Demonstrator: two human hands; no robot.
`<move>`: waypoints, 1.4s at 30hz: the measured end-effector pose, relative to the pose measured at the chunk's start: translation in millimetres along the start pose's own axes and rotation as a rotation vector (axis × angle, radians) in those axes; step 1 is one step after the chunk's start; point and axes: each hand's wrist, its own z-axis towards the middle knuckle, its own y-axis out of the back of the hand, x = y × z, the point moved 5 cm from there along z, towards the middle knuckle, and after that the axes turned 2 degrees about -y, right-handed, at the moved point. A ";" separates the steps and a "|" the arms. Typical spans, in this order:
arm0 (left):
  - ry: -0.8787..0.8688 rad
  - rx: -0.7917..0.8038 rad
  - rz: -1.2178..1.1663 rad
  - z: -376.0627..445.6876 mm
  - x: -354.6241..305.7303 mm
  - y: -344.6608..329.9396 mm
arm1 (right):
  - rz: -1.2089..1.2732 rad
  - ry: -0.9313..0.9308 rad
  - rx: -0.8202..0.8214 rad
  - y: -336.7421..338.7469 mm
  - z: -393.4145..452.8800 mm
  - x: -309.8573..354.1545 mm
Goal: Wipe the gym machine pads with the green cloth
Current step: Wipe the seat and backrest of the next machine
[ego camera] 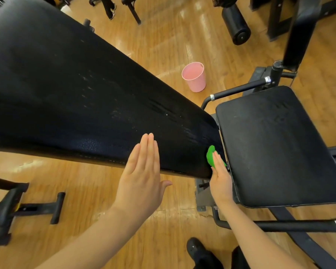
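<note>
A long black back pad (76, 98) slants across the view from the upper left down to the middle. Damp streaks show on its lower part. A square black seat pad (275, 144) lies just to its right. My right hand (220, 179) presses the green cloth (210, 156) with straight fingers against the lower end of the back pad, by the gap between the pads. My left hand (142, 173) is flat, fingers straight and together, over the near edge of the back pad, holding nothing.
A pink bucket (194, 77) stands on the wooden floor beyond the pads. Black machine frame bars (279, 226) and handles run below and beside the seat. A roller pad (236, 24) lies at the upper right. My shoe (197, 249) is at the bottom.
</note>
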 end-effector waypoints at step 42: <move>-0.039 0.207 -0.051 3.3 4.0 2.4 | 0.123 0.301 0.004 -1.3 10.1 134.5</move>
